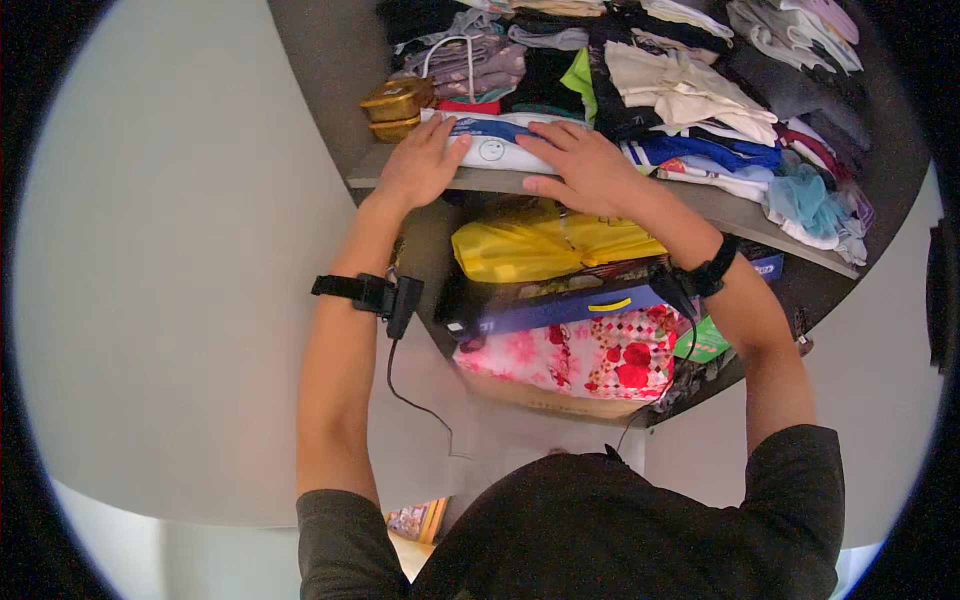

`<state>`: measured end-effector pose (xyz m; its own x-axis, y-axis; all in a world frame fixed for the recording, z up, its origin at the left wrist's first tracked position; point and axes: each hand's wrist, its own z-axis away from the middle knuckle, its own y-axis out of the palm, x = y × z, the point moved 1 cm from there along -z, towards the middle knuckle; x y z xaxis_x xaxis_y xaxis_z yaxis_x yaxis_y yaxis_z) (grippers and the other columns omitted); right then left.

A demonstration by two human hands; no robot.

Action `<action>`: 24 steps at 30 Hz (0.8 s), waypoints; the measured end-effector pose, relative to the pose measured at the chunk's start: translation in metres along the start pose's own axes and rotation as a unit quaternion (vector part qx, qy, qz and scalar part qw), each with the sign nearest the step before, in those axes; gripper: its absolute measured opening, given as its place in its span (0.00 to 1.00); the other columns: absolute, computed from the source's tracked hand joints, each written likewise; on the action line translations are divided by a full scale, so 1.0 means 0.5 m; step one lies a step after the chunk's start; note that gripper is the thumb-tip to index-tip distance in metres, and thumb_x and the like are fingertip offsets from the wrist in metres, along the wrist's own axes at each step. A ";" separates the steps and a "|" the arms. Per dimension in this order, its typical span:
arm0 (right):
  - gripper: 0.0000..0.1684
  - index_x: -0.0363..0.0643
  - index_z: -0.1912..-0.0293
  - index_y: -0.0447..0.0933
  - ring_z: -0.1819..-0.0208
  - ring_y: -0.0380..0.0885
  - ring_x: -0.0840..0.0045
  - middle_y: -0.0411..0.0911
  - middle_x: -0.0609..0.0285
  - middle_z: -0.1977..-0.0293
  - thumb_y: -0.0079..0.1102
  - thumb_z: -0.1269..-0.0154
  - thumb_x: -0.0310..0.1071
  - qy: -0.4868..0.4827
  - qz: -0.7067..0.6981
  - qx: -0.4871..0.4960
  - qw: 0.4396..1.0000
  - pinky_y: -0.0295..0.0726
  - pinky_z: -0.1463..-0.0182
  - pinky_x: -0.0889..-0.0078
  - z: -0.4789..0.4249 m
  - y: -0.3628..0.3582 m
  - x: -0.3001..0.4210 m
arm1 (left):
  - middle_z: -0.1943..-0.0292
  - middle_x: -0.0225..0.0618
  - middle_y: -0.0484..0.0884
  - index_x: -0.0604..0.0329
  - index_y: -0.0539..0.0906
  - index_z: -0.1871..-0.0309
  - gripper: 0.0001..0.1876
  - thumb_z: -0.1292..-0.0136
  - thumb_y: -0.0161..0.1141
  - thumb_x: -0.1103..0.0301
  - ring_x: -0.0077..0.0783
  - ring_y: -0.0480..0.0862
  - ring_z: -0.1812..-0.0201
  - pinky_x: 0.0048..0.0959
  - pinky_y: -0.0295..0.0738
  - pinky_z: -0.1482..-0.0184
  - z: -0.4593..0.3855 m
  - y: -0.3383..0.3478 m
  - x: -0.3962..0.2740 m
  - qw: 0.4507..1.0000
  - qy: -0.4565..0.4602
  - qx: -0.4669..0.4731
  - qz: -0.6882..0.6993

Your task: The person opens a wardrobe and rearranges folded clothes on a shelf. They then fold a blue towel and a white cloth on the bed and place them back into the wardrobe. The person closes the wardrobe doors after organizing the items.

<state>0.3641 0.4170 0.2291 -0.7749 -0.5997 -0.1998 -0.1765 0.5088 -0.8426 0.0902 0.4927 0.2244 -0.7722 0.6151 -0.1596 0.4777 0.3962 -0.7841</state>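
Observation:
Both my hands rest on a white packet with a blue band (491, 152), which lies along the front of a grey shelf (491, 181). My left hand (421, 161) lies over its left end, fingers pointing away from me. On its right part sits my right hand (583, 165), fingers spread, thumb near the shelf's front edge. A smiling-face print shows between the hands. Close to my left fingertips stand gold-coloured containers (396, 106). Just behind the packet are folded purple-grey clothes (480, 66) and a thin white loop (471, 64).
Folded clothes fill the shelf, with a cream garment (675, 82) and blue cloth (712, 152) to the right. Below are a yellow plastic bag (555, 244), a blue box (562, 311) and a red-and-pink flowered bag (570, 356). A pale panel (172, 262) stands at left.

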 end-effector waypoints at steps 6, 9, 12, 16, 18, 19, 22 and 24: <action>0.39 0.44 0.28 0.69 0.27 0.64 0.46 0.66 0.40 0.29 0.51 0.24 0.62 0.004 -0.031 -0.056 0.998 0.66 0.25 0.46 0.018 -0.007 -0.030 | 0.27 0.59 0.71 0.62 0.72 0.26 0.35 0.20 0.44 0.41 0.59 0.68 0.25 0.45 0.60 0.22 -0.068 -0.027 -0.024 0.996 0.053 -0.063 -0.042; 0.38 0.42 0.29 0.69 0.28 0.66 0.46 0.67 0.39 0.29 0.53 0.24 0.59 -0.003 -0.009 -0.078 0.997 0.69 0.26 0.48 0.025 0.003 -0.024 | 0.25 0.59 0.68 0.60 0.70 0.23 0.36 0.21 0.43 0.40 0.57 0.65 0.22 0.45 0.56 0.20 -0.066 0.036 0.006 0.996 -0.026 0.076 -0.031; 0.32 0.39 0.34 0.72 0.33 0.73 0.49 0.72 0.43 0.34 0.57 0.26 0.53 0.010 -0.015 -0.072 0.997 0.77 0.33 0.51 0.042 -0.028 -0.025 | 0.23 0.58 0.65 0.58 0.68 0.22 0.37 0.21 0.42 0.38 0.58 0.62 0.21 0.44 0.54 0.20 -0.052 0.053 0.011 0.998 -0.019 0.055 0.022; 0.19 0.39 0.49 0.78 0.44 0.81 0.57 0.79 0.52 0.45 0.61 0.30 0.44 0.005 0.019 -0.074 0.997 0.86 0.48 0.55 0.039 -0.045 -0.046 | 0.23 0.59 0.64 0.56 0.69 0.23 0.37 0.22 0.44 0.38 0.59 0.62 0.22 0.44 0.56 0.21 -0.053 0.039 0.008 0.997 -0.025 0.058 0.046; 0.14 0.40 0.58 0.78 0.50 0.82 0.62 0.80 0.56 0.53 0.61 0.30 0.42 0.001 0.038 -0.086 0.996 0.88 0.56 0.56 0.038 -0.046 -0.047 | 0.23 0.60 0.65 0.55 0.70 0.23 0.36 0.22 0.45 0.38 0.60 0.63 0.22 0.45 0.57 0.22 -0.046 0.042 0.003 0.997 -0.010 0.054 0.058; 0.13 0.40 0.56 0.78 0.49 0.82 0.61 0.80 0.56 0.52 0.62 0.30 0.40 0.003 0.010 -0.083 0.996 0.87 0.54 0.56 0.044 -0.045 -0.043 | 0.23 0.60 0.65 0.54 0.70 0.23 0.36 0.23 0.45 0.38 0.60 0.64 0.22 0.46 0.58 0.22 -0.045 0.042 0.002 0.997 -0.002 0.050 0.064; 0.14 0.40 0.54 0.77 0.47 0.80 0.58 0.80 0.57 0.49 0.63 0.30 0.40 0.005 -0.047 -0.071 0.996 0.84 0.49 0.56 0.071 -0.045 -0.031 | 0.25 0.60 0.68 0.53 0.72 0.24 0.36 0.23 0.46 0.37 0.62 0.66 0.24 0.47 0.60 0.23 -0.038 0.048 0.003 0.999 0.026 -0.001 0.036; 0.18 0.40 0.54 0.78 0.46 0.81 0.58 0.80 0.54 0.50 0.62 0.30 0.46 0.002 -0.049 -0.062 0.997 0.86 0.48 0.54 0.075 -0.057 -0.022 | 0.26 0.61 0.69 0.53 0.73 0.25 0.36 0.23 0.46 0.37 0.62 0.68 0.26 0.48 0.60 0.24 -0.036 0.045 0.007 0.999 0.027 -0.014 0.014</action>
<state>0.4002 0.3859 0.2364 -0.7528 -0.6478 -0.1168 -0.3249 0.5200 -0.7899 0.1059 0.5163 0.2169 -0.7351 0.6614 -0.1490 0.5112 0.3964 -0.7626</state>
